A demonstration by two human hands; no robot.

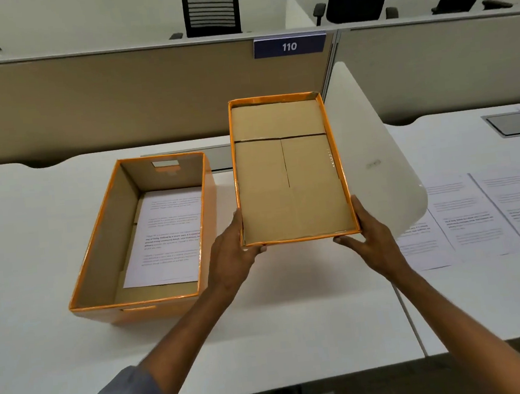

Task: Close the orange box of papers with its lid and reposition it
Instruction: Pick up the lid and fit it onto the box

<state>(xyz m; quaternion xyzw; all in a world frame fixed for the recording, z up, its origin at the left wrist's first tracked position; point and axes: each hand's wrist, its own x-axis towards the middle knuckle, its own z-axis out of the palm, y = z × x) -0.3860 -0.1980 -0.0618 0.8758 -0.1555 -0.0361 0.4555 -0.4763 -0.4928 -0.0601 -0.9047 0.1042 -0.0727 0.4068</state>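
Surface: white counter (294,304) spans the lower half of the frame, backed by a beige partition (116,99) carrying a blue tag reading "110" (289,46). Black office chairs (210,7) stand beyond the partition along the top edge. A white curved divider panel (372,154) rises at centre right. Printed sheets (476,214) lie flat on the counter at right; a grey inset hatch (513,124) sits at upper right.

Orange box (114,312): rests on the counter, centre left, open at the top. Orange outside and rim, plain brown cardboard inside, with a handle cut-out in the far wall. A printed paper (167,237) lies flat on its floor.

Lid (288,175): centre of frame, just right of the box, lifted and tilted with its brown underside facing the camera, orange rim all round.

Left hand (232,253) grips the lid's near left corner, fingers (259,249) curled under the near edge. Right hand (370,237) grips the near right corner likewise. Both hands are closed onto the lid.
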